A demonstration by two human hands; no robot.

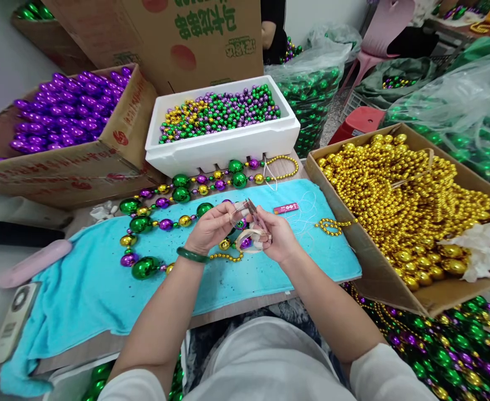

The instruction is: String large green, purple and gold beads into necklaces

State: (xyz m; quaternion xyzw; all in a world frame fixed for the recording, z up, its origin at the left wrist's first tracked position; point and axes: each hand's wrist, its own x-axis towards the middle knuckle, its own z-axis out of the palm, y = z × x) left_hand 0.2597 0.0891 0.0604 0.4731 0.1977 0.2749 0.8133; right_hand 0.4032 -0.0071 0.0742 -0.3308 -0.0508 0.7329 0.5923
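Observation:
My left hand (pixel 215 225), with a green bangle (pixel 192 254) at its wrist, pinches a thin clear thread (pixel 239 214). My right hand (pixel 279 234) is closed around small thread snips (pixel 254 213) whose tips point up toward the left fingers. A pale ring-shaped roll (pixel 245 240) hangs at the right fingers. Below and behind the hands a strand of green, purple and gold beads (pixel 142 224) curves over the blue towel (pixel 98 278). Its small gold bead end (pixel 228 257) lies under my hands. The thread's exact path between the fingers is too fine to make out.
A white foam box (pixel 224 139) of mixed beads stands behind the towel. Cardboard boxes hold purple beads (pixel 73 111) at left and gold bead strands (pixel 399 195) at right. A pink packet (pixel 285 208) and loose clear thread (pixel 307 214) lie on the towel.

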